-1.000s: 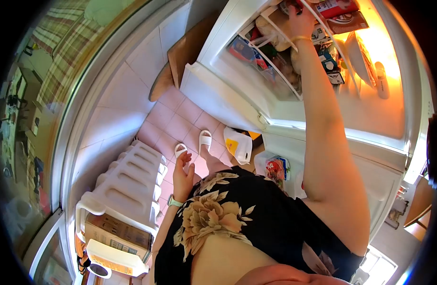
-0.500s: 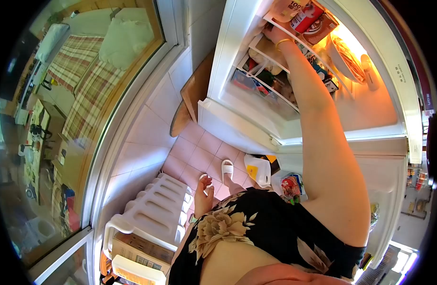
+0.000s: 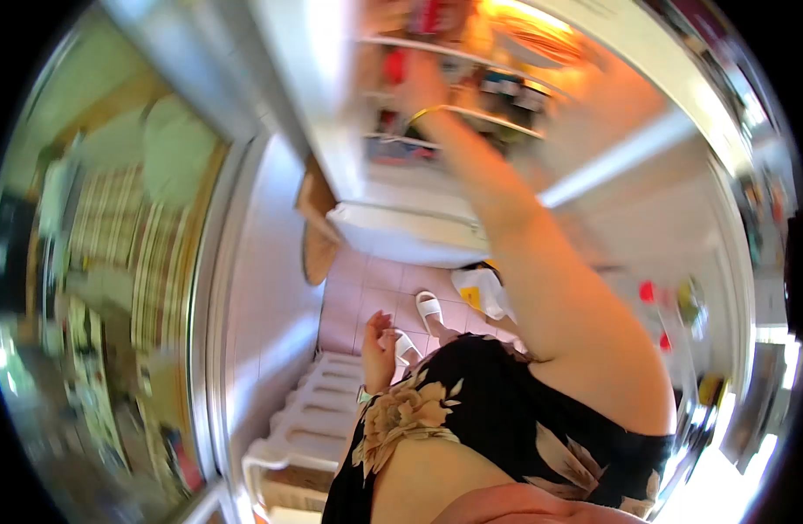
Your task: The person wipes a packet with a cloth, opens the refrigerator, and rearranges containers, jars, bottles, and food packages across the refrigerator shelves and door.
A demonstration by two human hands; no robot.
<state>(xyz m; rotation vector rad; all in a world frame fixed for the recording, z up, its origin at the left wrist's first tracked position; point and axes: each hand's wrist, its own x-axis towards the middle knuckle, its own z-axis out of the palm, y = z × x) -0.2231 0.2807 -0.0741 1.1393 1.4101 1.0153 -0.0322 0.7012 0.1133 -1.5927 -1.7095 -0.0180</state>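
My right hand (image 3: 419,83), smeared by motion, reaches into the lit refrigerator (image 3: 419,188) below a shelf edge (image 3: 480,58). A yellow bracelet (image 3: 428,112) circles that wrist. Close beside the fingers is a blurred red item (image 3: 394,65); whether I hold it cannot be made out. Dark and white packages (image 3: 511,87) lie to the right of the hand. My left hand (image 3: 380,348) hangs low by my side, fingers loosely bent and apart, holding nothing. A band (image 3: 364,395) is on its wrist.
Above the shelf edge stand a red package (image 3: 426,16) and a bowl of orange strips (image 3: 537,37). A white plastic rack (image 3: 310,406) is at lower left. A white bag (image 3: 482,293) lies on the tiled floor (image 3: 345,301). A glazed window frame (image 3: 211,288) runs along the left.
My view has swung, so the refrigerator appears further left and higher. My right hand has shifted lower among the shelves, beside a red item. The left hand hangs much as before.
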